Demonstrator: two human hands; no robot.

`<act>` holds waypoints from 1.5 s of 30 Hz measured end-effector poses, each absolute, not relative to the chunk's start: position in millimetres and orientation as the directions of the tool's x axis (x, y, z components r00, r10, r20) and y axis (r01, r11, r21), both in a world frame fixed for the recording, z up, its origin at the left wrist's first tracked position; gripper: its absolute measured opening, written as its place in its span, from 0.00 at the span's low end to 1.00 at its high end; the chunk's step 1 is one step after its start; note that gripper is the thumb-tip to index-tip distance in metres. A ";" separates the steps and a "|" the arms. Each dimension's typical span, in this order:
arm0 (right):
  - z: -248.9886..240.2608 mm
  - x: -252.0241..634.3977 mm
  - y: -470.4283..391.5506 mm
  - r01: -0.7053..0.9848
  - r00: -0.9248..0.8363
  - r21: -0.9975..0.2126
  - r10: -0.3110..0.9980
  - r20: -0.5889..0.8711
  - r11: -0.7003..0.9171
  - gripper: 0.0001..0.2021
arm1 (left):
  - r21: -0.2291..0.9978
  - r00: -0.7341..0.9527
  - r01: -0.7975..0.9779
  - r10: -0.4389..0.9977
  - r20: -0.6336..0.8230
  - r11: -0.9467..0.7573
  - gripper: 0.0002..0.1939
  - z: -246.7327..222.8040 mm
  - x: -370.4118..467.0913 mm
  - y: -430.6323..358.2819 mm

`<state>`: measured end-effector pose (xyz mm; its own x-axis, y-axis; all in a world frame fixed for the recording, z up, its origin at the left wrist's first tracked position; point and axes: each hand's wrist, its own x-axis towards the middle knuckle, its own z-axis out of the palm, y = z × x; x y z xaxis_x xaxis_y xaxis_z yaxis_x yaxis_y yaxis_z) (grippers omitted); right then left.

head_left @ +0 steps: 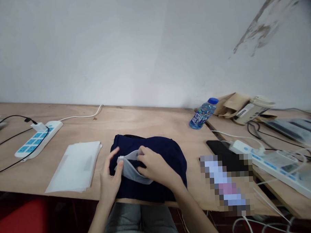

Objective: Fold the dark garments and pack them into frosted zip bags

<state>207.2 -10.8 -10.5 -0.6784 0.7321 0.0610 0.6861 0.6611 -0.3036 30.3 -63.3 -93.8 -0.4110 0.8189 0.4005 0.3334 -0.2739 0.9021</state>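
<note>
A small translucent zip bag (pixel 134 173) with a white slider lies over a folded navy-blue cloth (pixel 163 147) at the table's front edge. My left hand (pixel 112 176) grips the bag's left end, its thumb on the slider and its index finger raised. On the other side, my right hand (pixel 155 166) pinches the bag's upper rim, with some fingers bent at the mouth. The bag's mouth gapes between the two hands. Whatever the right fingertips touch inside is partly hidden.
A stack of translucent bags (pixel 75 166) lies to the left, near a power strip (pixel 39 141). A blue-capped bottle (pixel 204 113) tilts at the back right. Further right are a black flat object (pixel 224 154), another power strip (pixel 276 169), a paper cup (pixel 253 110) and cables.
</note>
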 end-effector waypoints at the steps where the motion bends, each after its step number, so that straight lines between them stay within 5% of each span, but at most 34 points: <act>1: -6.2 215.0 -7.8 0.660 -0.659 -0.387 0.744 0.112 0.643 0.07 | 0.907 -0.457 0.319 0.794 0.400 -0.274 0.22 -93.7 29.1 -61.8; 6: 7.3 239.9 1.6 0.403 -0.436 -0.776 0.848 0.302 0.484 0.06 | 0.974 -0.511 -0.032 0.841 0.177 -0.225 0.29 -89.9 39.9 -58.7; 9: -5.3 236.3 -1.6 0.358 -0.411 -0.853 0.884 0.221 0.380 0.08 | 0.966 -0.403 -0.250 0.914 -0.043 -0.065 0.26 -94.2 55.9 -60.8; 13: -31.7 229.5 -11.9 0.405 -0.352 -0.866 0.924 0.147 0.292 0.11 | 0.960 -0.394 -0.278 0.909 -0.135 0.022 0.19 -107.5 61.5 -62.7; 16: -45.0 234.4 -15.5 0.459 -0.189 -0.850 0.963 0.192 0.260 0.14 | 0.985 -0.533 -0.169 0.837 -0.121 0.035 0.20 -110.6 38.8 -62.0; 21: -66.7 252.7 -10.0 0.552 -0.083 -0.795 0.966 0.246 0.250 0.18 | 0.946 -0.619 0.311 0.775 0.131 0.089 0.20 -102.5 -52.6 -60.3; 26: -85.8 260.6 -18.9 0.756 -0.071 -0.629 0.978 0.197 0.181 0.17 | 0.632 -0.481 0.737 0.843 0.242 0.239 0.21 -107.1 -157.4 -56.2; 34: -74.5 242.6 -60.0 0.742 -0.142 -0.580 0.924 0.356 0.337 0.12 | 0.183 -0.413 0.910 0.853 0.318 0.372 0.29 -116.3 -189.2 -46.8; 36: -76.5 239.5 -63.7 0.738 -0.137 -0.587 0.925 0.354 0.334 0.13 | 0.172 -0.363 0.932 0.834 0.417 0.320 0.26 -113.3 -155.5 -51.2; 41: -89.6 242.6 -65.5 0.795 -0.197 -0.511 0.936 0.293 0.327 0.13 | 0.447 -0.139 0.884 0.839 0.527 -0.135 0.21 -98.0 -12.7 -67.9; 45: -97.0 244.8 -68.5 0.800 -0.249 -0.475 0.924 0.292 0.366 0.15 | 0.446 0.004 0.848 0.846 0.534 -0.285 0.23 -90.8 72.9 -62.0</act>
<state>244.8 -68.5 -97.0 -0.2490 0.9235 0.2917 0.8001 0.3659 -0.4753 72.9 -62.0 -90.8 0.0038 0.8457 0.5336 0.8484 -0.2852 0.4459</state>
